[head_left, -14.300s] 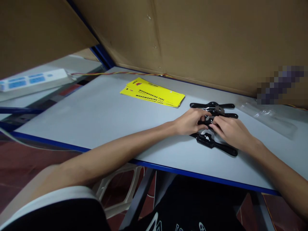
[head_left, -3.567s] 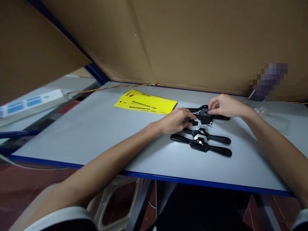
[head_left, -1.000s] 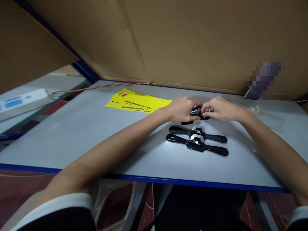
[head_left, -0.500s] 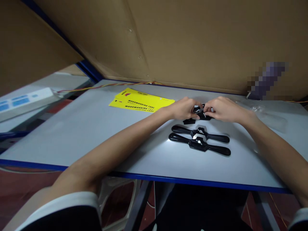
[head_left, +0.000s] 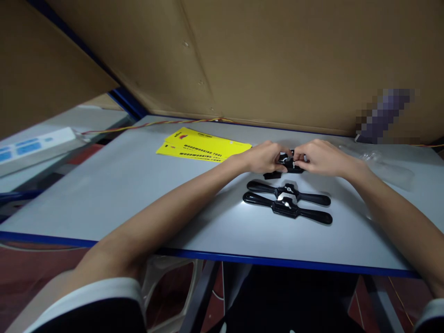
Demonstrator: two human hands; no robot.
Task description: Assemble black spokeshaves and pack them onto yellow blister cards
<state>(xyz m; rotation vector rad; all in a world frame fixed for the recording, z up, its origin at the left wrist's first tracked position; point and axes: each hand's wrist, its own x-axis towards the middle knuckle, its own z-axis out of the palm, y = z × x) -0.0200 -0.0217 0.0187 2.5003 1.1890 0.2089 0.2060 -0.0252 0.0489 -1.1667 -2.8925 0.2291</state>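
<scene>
Two black spokeshaves, a nearer one (head_left: 285, 211) and one just behind it (head_left: 310, 199), lie side by side with light metal blades and small bright screws at their middles. Beyond them, my left hand (head_left: 266, 157) and my right hand (head_left: 316, 156) meet over another black spokeshave (head_left: 293, 167), which they partly cover. My left fingers are closed around its left side. At its metal fittings, the right thumb and fingers pinch together; exactly which small part they grip is hidden. A small black piece (head_left: 272, 175) shows below my left hand.
Yellow printed cards (head_left: 204, 144) lie fanned on the grey table (head_left: 114, 194) left of my hands. Clear plastic packaging (head_left: 391, 171) rests at the right. A cardboard wall (head_left: 263, 64) rises behind, with a red and yellow cable along its foot. A power strip (head_left: 38, 148) is far left.
Both hands stay at the far spokeshave, with hardly any visible movement. The whole view has shifted very slightly; the other tools and cards lie as before.
</scene>
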